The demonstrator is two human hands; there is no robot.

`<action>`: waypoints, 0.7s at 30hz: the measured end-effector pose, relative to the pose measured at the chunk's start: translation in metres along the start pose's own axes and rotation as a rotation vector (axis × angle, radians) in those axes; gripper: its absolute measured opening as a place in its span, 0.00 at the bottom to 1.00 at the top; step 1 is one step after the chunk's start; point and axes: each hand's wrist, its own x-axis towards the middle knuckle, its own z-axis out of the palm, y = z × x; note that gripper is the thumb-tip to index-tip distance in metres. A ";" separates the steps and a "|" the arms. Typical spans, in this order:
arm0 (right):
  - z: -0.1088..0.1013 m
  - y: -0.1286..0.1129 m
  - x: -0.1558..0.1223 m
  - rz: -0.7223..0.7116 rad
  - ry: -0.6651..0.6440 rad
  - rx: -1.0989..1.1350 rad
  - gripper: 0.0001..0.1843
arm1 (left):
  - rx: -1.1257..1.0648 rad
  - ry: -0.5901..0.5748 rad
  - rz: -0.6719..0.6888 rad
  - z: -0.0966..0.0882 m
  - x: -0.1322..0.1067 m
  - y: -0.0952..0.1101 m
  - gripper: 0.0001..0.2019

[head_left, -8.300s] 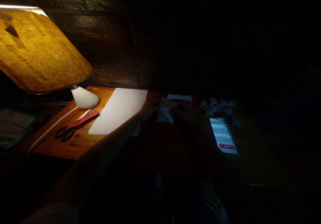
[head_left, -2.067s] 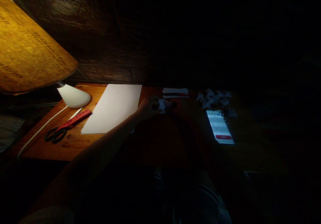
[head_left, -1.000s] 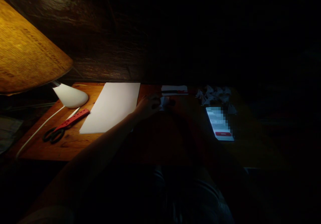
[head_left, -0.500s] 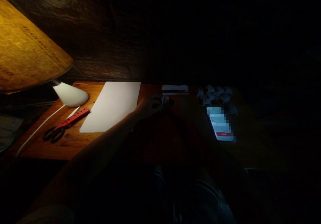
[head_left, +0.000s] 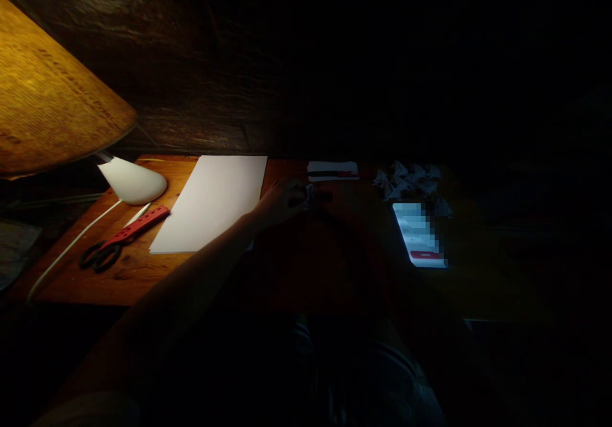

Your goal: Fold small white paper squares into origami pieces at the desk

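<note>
In the dim middle of the table, my left hand (head_left: 285, 197) has its fingers closed on a small piece of white paper (head_left: 310, 191). My right hand (head_left: 331, 199) meets it from the other side, its fingers bent in at the same paper. Deep shadow hides much of the right hand and the paper's exact shape. A stack of white sheets (head_left: 220, 197) lies beside my left wrist. Just behind the hands is a smaller white paper (head_left: 333, 166) with a dark and red slim object (head_left: 335, 174) on top.
Crumpled or folded paper pieces (head_left: 411, 180) lie at the back right, behind a lit phone (head_left: 419, 236). At left stand a lamp with a white base (head_left: 136, 181) and yellow shade (head_left: 57, 95), red-sheathed scissors (head_left: 127, 236) and a cord (head_left: 71, 248). A dark wall (head_left: 191, 108) borders the table.
The paper between my hands has shifted slightly, and the fingers have moved a little around it. The whole view has drifted a few pixels. Other things lie as before.
</note>
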 end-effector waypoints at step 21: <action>-0.043 -0.025 -0.012 0.051 -0.134 -0.107 0.13 | -0.035 -0.026 0.035 -0.006 -0.002 0.000 0.10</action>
